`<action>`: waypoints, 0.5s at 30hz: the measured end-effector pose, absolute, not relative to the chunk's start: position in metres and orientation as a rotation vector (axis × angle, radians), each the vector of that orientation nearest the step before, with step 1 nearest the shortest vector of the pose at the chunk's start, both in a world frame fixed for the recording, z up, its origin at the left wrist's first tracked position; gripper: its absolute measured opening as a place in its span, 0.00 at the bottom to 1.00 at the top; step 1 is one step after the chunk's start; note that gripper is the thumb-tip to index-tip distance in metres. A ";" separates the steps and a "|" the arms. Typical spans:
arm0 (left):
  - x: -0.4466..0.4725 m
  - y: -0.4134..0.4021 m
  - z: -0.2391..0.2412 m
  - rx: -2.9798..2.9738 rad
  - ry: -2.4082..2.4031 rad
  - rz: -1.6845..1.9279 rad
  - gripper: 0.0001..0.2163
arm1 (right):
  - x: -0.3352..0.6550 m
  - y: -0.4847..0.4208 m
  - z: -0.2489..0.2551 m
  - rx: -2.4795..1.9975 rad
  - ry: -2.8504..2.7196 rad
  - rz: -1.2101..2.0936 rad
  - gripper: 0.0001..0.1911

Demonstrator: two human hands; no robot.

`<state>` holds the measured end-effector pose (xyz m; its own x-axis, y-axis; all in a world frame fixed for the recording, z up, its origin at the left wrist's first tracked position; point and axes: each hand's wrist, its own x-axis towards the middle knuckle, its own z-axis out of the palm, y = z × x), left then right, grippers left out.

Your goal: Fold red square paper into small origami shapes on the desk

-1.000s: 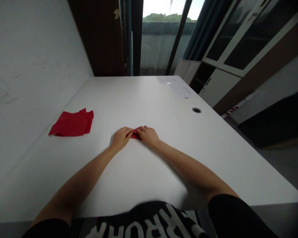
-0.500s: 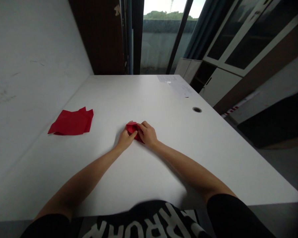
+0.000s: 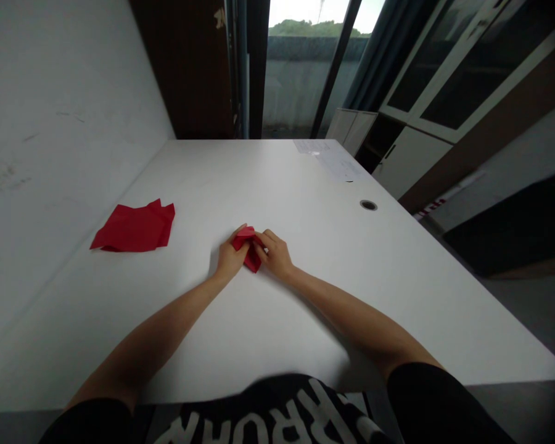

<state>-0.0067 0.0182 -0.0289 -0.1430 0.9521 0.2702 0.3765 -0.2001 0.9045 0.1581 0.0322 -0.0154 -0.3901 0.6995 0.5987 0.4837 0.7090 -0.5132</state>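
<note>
A small folded piece of red paper [image 3: 250,256] is held between both hands above the middle of the white table [image 3: 305,296]. My left hand [image 3: 230,258] pinches its left side, thumb on top. My right hand [image 3: 274,253] grips its right side with curled fingers. The paper stands partly raised off the tabletop. Most of it is hidden by the fingers.
A loose pile of red paper sheets [image 3: 134,228] lies on the table to the left, near the white wall. A round cable hole [image 3: 368,205] sits at the right. White printed sheets [image 3: 333,161] lie at the far right corner. Cabinets stand beyond the table's right edge.
The red paper was pressed flat under both hands, then lifted and turned. It now stands more upright between the fingers, and both hands have shifted slightly toward me.
</note>
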 end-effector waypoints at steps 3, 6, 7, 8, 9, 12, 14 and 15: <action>-0.006 0.016 -0.027 1.574 1.509 1.342 0.22 | 0.158 0.031 -0.015 -0.947 -2.062 0.303 0.20; -0.006 0.011 -0.025 1.599 1.451 1.326 0.24 | 0.158 0.031 -0.014 -1.053 -1.987 0.354 0.20; -0.006 0.010 -0.025 1.610 1.429 1.325 0.25 | 0.158 0.030 -0.013 -1.086 -1.958 0.378 0.19; -0.007 0.009 -0.025 1.623 1.409 1.328 0.25 | 0.159 0.030 -0.012 -1.116 -1.933 0.399 0.18; -0.008 0.008 -0.025 1.637 1.387 1.333 0.25 | 0.159 0.029 -0.011 -1.140 -1.912 0.414 0.17; -0.011 0.010 -0.026 1.650 1.312 1.365 0.24 | 0.160 0.029 -0.006 -1.180 -1.877 0.440 0.15; -0.012 0.013 -0.028 1.604 1.285 1.379 0.23 | 0.162 0.031 -0.004 -1.195 -1.874 0.448 0.15; -0.012 0.014 -0.030 1.578 1.280 1.377 0.23 | 0.163 0.032 -0.004 -1.196 -1.885 0.449 0.16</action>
